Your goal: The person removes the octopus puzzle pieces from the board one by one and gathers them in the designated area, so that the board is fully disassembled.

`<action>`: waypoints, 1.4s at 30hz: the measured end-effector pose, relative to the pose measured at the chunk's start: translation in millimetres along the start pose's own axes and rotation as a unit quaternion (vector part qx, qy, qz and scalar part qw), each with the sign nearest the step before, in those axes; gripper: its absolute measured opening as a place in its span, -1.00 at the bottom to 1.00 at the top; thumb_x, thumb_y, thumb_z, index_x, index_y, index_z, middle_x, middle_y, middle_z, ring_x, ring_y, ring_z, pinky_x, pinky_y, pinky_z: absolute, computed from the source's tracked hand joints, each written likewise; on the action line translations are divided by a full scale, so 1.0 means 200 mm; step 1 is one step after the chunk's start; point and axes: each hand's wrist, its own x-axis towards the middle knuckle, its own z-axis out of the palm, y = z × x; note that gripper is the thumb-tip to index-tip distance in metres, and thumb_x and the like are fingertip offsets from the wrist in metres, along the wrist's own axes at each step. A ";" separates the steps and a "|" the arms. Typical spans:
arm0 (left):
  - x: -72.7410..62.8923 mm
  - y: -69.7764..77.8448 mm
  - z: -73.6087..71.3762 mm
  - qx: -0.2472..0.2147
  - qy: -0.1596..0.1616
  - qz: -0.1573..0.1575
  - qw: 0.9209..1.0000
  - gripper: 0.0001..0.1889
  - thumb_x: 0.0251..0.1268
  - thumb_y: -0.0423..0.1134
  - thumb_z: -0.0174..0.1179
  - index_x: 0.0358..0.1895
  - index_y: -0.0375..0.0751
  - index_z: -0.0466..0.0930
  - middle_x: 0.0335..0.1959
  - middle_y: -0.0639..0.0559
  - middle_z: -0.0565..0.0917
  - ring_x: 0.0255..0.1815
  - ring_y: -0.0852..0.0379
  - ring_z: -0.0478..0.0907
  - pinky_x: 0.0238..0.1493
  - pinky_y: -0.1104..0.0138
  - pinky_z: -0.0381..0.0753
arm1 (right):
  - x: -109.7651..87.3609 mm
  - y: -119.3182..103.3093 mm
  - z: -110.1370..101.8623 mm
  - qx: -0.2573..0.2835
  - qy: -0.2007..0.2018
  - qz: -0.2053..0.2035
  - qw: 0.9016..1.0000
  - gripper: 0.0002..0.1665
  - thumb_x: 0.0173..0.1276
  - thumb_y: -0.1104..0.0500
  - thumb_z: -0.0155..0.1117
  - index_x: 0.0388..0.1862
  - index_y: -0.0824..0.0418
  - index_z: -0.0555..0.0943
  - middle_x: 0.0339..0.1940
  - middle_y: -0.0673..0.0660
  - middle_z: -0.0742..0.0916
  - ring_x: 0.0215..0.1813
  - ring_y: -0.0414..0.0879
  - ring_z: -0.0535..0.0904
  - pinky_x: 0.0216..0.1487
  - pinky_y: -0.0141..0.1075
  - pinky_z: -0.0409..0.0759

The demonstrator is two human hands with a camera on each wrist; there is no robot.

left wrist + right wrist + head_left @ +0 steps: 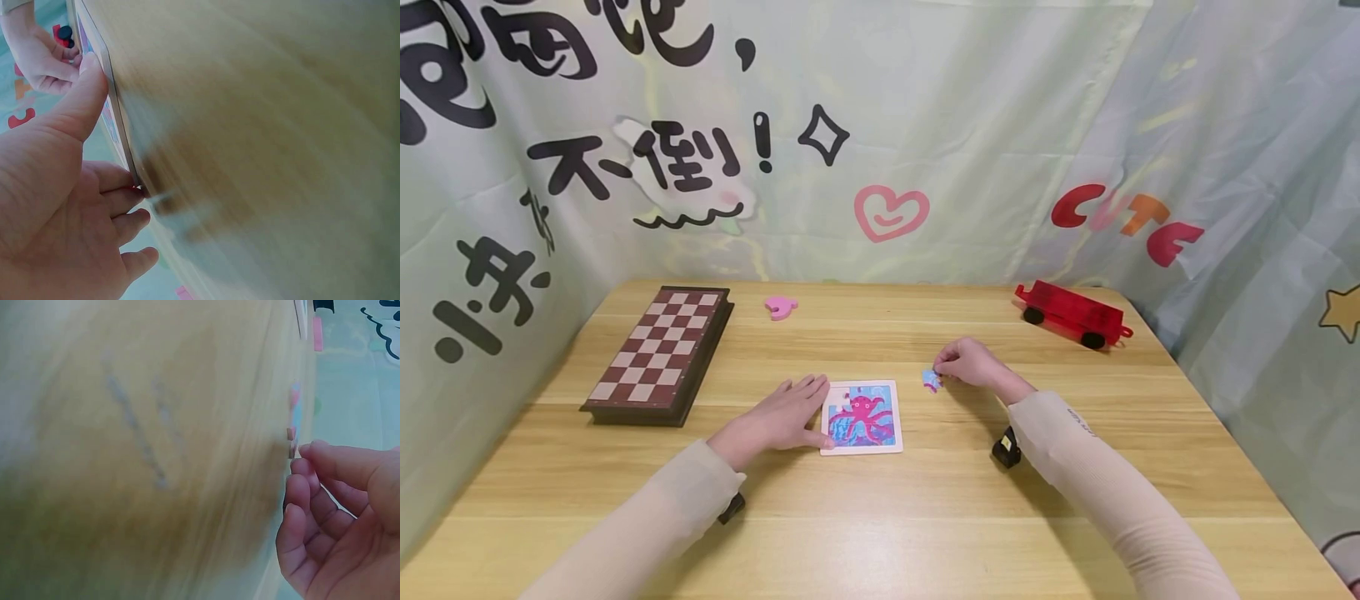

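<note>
A small square jigsaw puzzle [867, 421] with a pink octopus on blue lies in a white frame, with a bare white gap at its upper left. My left hand [778, 421] rests at its left side, fingers fairly straight; in the left wrist view the thumb [90, 75] lies over the frame's edge. To the right of the puzzle, my right hand [973, 364] pinches a blue and pink puzzle piece [931, 380] by its edge, between thumb and index finger. The right wrist view shows the piece [295, 412] edge-on at those fingertips, low over the table.
A folded chessboard box [658, 350] stands at the left. A pink puzzle-shaped piece [781, 307] lies near the back edge of the wooden table [880, 525]. At the back right is a red toy wagon [1071, 312] with black wheels. A printed curtain [985, 108] hangs behind.
</note>
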 end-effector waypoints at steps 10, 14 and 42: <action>0.00 0.00 0.00 0.001 -0.003 -0.006 1.000 -0.05 0.14 0.18 0.15 0.39 -0.43 -0.01 0.43 -0.25 -0.02 0.42 -0.14 -0.13 0.35 -0.01 -0.16 | -0.01 -0.12 0.00 -0.006 0.005 -0.043 0.999 -0.84 0.30 0.20 0.22 -0.28 0.30 0.65 -0.46 0.07 0.66 -0.46 -0.14 0.42 -0.43 -0.31 0.42; 0.00 0.00 0.00 0.004 -0.004 -0.007 1.000 -0.05 0.14 0.19 0.15 0.39 -0.43 -0.01 0.43 -0.24 -0.02 0.42 -0.14 -0.13 0.35 -0.01 -0.16 | -0.01 -0.18 0.03 -0.003 -0.007 -0.074 0.997 -0.81 0.30 0.19 0.22 -0.22 0.30 0.64 -0.41 0.04 0.66 -0.43 -0.15 0.45 -0.40 -0.30 0.46; 0.01 -0.01 0.00 0.000 -0.004 -0.009 1.000 -0.05 0.13 0.19 0.15 0.38 -0.44 0.01 0.43 -0.24 -0.01 0.42 -0.15 -0.13 0.34 -0.03 -0.15 | 0.03 -0.39 0.33 -0.056 -0.106 -0.190 0.974 -0.87 0.23 0.31 0.27 -0.22 0.21 0.62 -0.56 -0.01 0.55 -0.50 -0.19 0.40 -0.44 -0.42 0.41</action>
